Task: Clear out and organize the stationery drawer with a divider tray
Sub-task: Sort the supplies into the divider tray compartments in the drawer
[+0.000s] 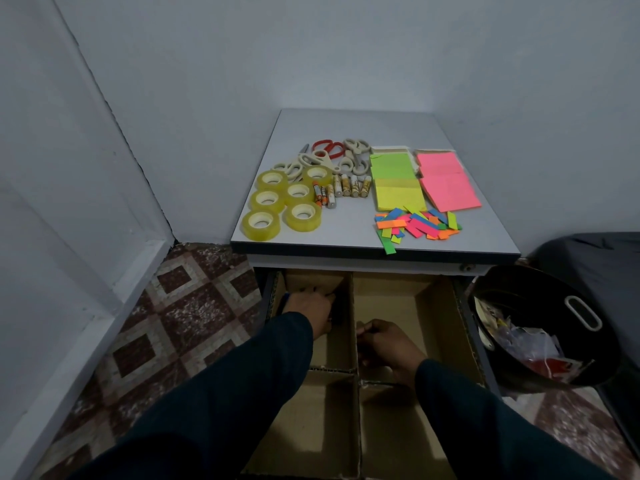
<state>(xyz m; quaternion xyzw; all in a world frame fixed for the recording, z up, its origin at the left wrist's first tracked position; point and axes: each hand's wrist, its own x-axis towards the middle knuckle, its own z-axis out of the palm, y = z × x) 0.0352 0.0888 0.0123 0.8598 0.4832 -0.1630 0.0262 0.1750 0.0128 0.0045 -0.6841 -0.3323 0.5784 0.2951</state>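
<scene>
The drawer (464, 299) stands pulled out under the cabinet top, with a brown cardboard divider tray (405, 306) set inside it. My left hand (309, 306) is down in the back left compartment. It is curled over a bundle of dark, pen-like things (286, 301), with a blue end sticking out on its left. My right hand (386, 341) rests at the tray's middle wall, fingers pinched on the cardboard edge. The other compartments show bare cardboard.
On the cabinet top (346, 237) lie several yellow tape rolls (268, 200), scissors (329, 150), glue sticks (349, 187), green, yellow and pink sticky note pads (446, 181) and loose coloured flags (417, 225). A black bin (540, 327) with scraps stands right of the drawer.
</scene>
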